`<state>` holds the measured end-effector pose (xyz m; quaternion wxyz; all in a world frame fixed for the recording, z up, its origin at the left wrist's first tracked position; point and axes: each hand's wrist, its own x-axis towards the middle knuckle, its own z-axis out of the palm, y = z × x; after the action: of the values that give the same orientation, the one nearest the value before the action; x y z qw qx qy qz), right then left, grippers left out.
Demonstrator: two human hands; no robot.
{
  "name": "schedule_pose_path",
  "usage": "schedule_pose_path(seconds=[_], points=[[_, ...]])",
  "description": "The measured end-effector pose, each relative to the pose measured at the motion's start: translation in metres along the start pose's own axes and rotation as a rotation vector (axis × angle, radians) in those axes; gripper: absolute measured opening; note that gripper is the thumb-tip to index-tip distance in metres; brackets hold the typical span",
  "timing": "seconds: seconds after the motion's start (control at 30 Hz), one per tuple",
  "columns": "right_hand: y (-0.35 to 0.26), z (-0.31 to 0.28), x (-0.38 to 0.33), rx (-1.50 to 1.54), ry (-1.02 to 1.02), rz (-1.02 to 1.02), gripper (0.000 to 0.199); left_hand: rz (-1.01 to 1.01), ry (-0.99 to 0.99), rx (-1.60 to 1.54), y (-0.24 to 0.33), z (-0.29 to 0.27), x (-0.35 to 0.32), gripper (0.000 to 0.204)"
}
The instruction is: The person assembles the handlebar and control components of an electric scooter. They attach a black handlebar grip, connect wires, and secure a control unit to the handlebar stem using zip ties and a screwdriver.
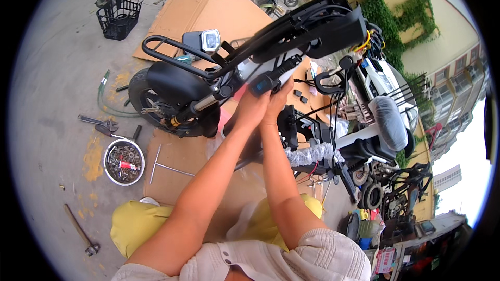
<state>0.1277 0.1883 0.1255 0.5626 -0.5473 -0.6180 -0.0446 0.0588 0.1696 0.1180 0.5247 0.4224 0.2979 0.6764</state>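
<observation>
Both my arms reach forward to the front end of a black electric bike, its frame [291, 34] tilted across the view. My left hand [253, 107] is closed beneath a black box-shaped unit [263, 84] beside a ribbed black grip [285, 66]. Right against it, my right hand [279, 100] curls up on the grip's near side. The bike's parts cover most of the fingertips, so what they grip is hidden. To the left are the front wheel [136, 93], a black mudguard [174, 84] and a fork leg [204, 103].
Cardboard [219, 5] lies under the bike. A bowl of small hardware [107, 169], an adjustable wrench [99, 123], a hammer [80, 229] and a T-handle tool [174, 169] lie at left. Farther off are a black basket [119, 16], a square headlight [210, 40] and tyres [372, 195].
</observation>
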Motion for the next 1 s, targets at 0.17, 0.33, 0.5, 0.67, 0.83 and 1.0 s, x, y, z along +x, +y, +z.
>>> schedule_pose_path(seconds=[0.17, 0.33, 0.5, 0.67, 0.83, 1.0], points=[[0.001, 0.007, -0.002, 0.005, -0.034, -0.030, 0.078, -0.170, 0.012, -0.271, -0.001, -0.008, 0.001, 0.043], [-0.009, 0.009, -0.004, -0.009, 0.013, -0.081, 0.079, -0.183, 0.010, -0.315, -0.006, -0.013, -0.005, 0.049], [-0.005, 0.010, -0.004, 0.007, 0.035, -0.035, 0.076, -0.197, 0.013, -0.259, -0.004, -0.010, -0.006, 0.055], [-0.010, 0.002, -0.004, 0.024, -0.013, -0.004, 0.074, -0.170, 0.027, -0.319, -0.003, -0.009, -0.013, 0.044], [-0.016, -0.013, 0.002, 0.154, -0.167, 0.071, 0.074, -0.018, -0.038, -0.429, 0.000, -0.017, -0.025, 0.045], [-0.036, -0.055, -0.008, -0.158, -0.190, -0.088, 0.066, 0.005, -0.110, -0.789, 0.043, -0.023, -0.041, 0.041]])
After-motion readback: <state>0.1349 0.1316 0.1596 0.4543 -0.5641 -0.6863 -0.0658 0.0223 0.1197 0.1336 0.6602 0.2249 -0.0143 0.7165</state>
